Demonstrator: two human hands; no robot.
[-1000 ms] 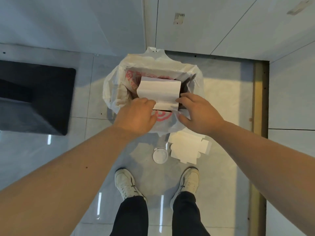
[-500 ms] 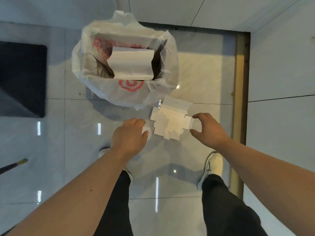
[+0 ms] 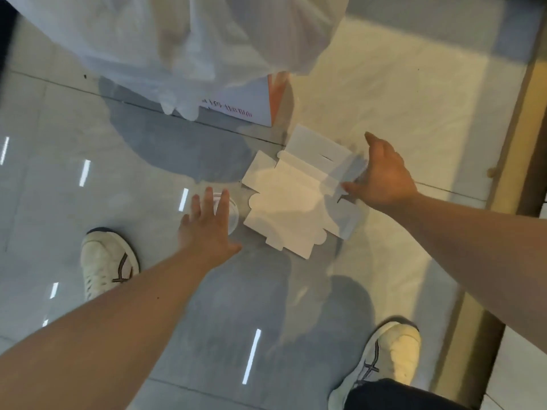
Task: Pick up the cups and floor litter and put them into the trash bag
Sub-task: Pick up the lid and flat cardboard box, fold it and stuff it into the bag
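A flattened white cardboard box (image 3: 293,196) lies on the tiled floor. My right hand (image 3: 381,173) is spread open at its right edge, fingertips touching the card. A clear round plastic lid (image 3: 233,214) lies just left of the cardboard, mostly hidden under my left hand (image 3: 207,226), whose fingers are apart over it. The white trash bag (image 3: 183,39) fills the top of the view, its opening out of frame. A white and orange printed box (image 3: 251,102) pokes out from under the bag's lower edge.
My two white sneakers (image 3: 106,261) (image 3: 390,359) stand on the glossy grey tiles. A brown metal floor strip (image 3: 521,122) runs along the right, with white wall panels beyond it.
The view has dropped close to the floor. Both hands moved from the bag, where they left a white box, down to the lid and the flat cardboard.
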